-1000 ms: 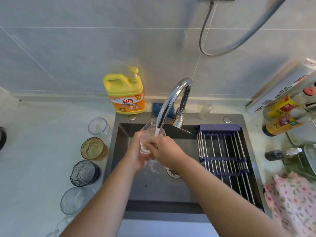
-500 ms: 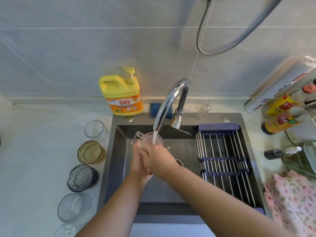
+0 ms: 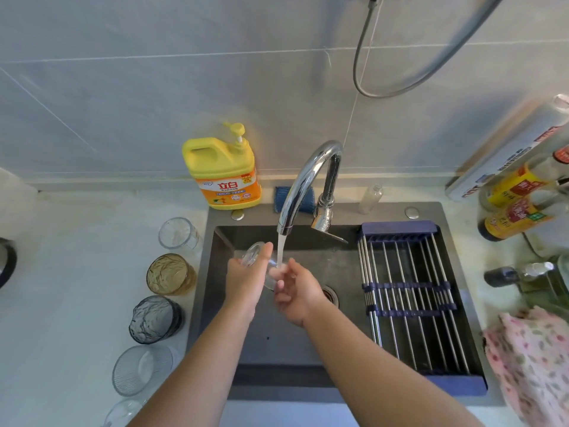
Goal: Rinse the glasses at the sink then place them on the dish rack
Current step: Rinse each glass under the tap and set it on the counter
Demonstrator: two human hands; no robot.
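Clear glass (image 3: 253, 256) over sink (image 3: 277, 349) under tap stream, lying sideways. Long axis runs far-left to near-right, base far-left, mouth toward right hand (image 3: 295, 294). Left hand (image 3: 246, 282) fingers wrap it. Right fingers at mouth, grip can't tell. Dish rack (image 3: 406, 288) sits right, right hand nearer.

The glass (image 3: 253, 256) is now tipped sideways below the faucet (image 3: 308, 180), gripped by the left hand (image 3: 246, 283); the right hand (image 3: 297, 295) no longer wraps it, fingers loose at its mouth
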